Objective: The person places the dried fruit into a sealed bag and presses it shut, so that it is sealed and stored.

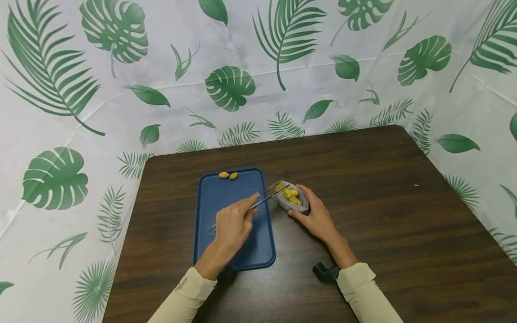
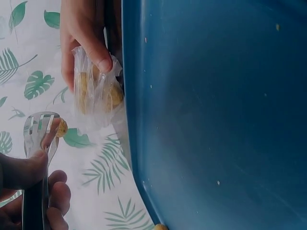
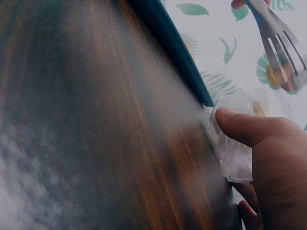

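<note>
Left hand (image 1: 233, 223) grips tongs (image 1: 262, 200), a yellow piece (image 2: 63, 128) between their tips by the bag (image 1: 287, 205); right hand (image 1: 319, 216) curls round the bag. Slack tongs could drop the piece — or the rim snag it.

Metal tongs (image 2: 32, 141) with slotted tips slanted from the left hand (image 1: 234, 223) toward the right hand (image 1: 317, 217), pinching one yellow piece (image 2: 62, 127); the right hand held a clear plastic bag (image 1: 287, 205), mouth open, several yellow pieces (image 1: 294, 197) inside
</note>
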`<state>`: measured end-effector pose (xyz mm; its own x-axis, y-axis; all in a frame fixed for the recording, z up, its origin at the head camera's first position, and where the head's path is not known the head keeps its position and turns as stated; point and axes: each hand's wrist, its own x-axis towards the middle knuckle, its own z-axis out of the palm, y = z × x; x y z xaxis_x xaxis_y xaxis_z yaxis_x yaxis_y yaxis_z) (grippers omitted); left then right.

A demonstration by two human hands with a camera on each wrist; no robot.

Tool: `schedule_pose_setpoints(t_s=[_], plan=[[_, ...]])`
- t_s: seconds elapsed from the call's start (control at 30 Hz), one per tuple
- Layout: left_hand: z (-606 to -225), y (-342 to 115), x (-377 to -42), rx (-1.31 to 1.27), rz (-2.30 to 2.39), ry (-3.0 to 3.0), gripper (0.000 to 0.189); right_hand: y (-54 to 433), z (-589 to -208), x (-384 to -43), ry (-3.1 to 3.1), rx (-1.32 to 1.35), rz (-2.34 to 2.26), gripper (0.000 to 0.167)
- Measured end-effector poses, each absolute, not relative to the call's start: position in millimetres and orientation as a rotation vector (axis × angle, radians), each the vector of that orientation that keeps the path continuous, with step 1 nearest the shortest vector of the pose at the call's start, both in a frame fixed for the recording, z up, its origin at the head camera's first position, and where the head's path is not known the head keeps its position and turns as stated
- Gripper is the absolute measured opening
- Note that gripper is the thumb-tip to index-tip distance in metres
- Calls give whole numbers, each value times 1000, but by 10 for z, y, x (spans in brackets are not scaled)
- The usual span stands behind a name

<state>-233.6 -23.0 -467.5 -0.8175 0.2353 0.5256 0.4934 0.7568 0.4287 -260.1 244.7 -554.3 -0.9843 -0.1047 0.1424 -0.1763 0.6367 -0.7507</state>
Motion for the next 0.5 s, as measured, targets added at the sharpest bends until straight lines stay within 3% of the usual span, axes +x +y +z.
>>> schedule_pose_setpoints(t_s=[0.5], plan=[[-4676,-103,-2333,-614,-782,-2534,36,2456,-5541,-2607,-2761,247,1292,83]])
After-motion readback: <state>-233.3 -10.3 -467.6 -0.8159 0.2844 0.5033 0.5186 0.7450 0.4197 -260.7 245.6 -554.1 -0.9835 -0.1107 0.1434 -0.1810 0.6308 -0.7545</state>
